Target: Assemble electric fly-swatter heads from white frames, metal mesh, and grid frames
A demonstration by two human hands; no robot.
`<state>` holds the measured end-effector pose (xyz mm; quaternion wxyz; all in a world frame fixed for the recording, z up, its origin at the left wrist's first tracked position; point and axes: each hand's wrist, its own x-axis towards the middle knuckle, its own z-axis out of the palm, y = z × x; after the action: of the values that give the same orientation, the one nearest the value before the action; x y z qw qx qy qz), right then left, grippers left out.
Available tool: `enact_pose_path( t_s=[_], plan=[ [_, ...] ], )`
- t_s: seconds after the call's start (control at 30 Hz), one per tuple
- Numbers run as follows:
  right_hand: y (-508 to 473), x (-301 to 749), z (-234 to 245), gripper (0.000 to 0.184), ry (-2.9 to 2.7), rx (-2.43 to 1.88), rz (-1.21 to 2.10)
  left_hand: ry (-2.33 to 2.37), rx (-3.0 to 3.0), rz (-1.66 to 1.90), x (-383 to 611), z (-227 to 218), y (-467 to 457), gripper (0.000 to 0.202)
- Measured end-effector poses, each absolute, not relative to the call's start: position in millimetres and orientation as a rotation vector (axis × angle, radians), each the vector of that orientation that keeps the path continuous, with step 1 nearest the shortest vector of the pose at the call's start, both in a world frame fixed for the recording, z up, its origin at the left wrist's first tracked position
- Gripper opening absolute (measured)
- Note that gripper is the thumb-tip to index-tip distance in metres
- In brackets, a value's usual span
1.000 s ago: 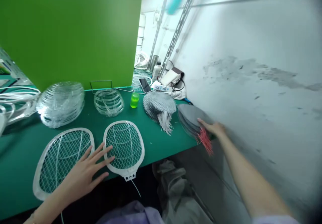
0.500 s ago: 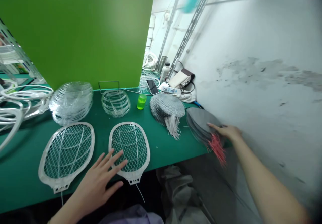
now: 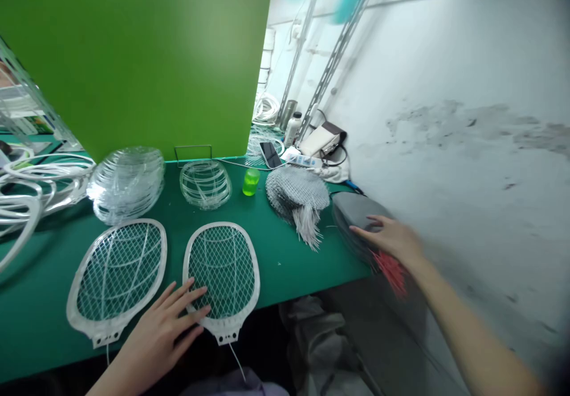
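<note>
Two white racket-shaped frames with wire mesh lie side by side on the green table (image 3: pixel 285 259). My left hand (image 3: pixel 162 330) lies flat with fingers spread on the lower left edge of the right frame (image 3: pixel 222 271); the left frame (image 3: pixel 116 274) is beside it. My right hand (image 3: pixel 394 238) reaches to the table's right end and rests, fingers out, on a stack of dark grey mesh pieces (image 3: pixel 356 218) with red wires (image 3: pixel 392 271) hanging off the edge.
A stack of light grey mesh pieces (image 3: pixel 297 194), a small green bottle (image 3: pixel 250 180), two piles of clear plastic grilles (image 3: pixel 127 179) and white hoops (image 3: pixel 31 188) sit behind. A green board (image 3: pixel 133 57) stands at the back, a phone (image 3: pixel 269 154) beyond, a white wall (image 3: pixel 445 117) on the right.
My left hand slid the right frame a little left and nearer the table edge. My right hand moved further onto the dark grey stack. The view shifted slightly.
</note>
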<state>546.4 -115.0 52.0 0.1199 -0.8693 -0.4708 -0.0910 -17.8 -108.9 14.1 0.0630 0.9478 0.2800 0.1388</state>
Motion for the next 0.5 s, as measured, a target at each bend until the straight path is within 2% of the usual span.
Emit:
enact_pose_path(
  t_s=[0.1,0.23,0.37,0.43,0.5],
  plan=[
    [-115.1,544.6,66.9,0.035,-1.393,-2.585,-0.365,0.855,2.82,0.456,-11.8,24.5,-111.0,0.044],
    [-109.2,538.0,99.9,0.033,-1.119,-2.533,-0.928,0.903,2.638,0.697,1.5,45.5,-120.0,0.052],
    [-118.9,469.3,122.9,0.017,-1.176,-2.034,-1.358,0.995,2.114,0.806,17.6,65.8,-127.9,0.047],
    [-131.4,409.8,120.3,0.006,-1.449,-1.704,-1.309,0.974,1.723,0.771,26.8,71.3,-127.2,0.044],
    [-145.4,348.1,109.8,0.004,-1.683,-1.601,-1.063,0.865,1.352,0.744,36.6,71.5,-123.0,0.046]
  ],
)
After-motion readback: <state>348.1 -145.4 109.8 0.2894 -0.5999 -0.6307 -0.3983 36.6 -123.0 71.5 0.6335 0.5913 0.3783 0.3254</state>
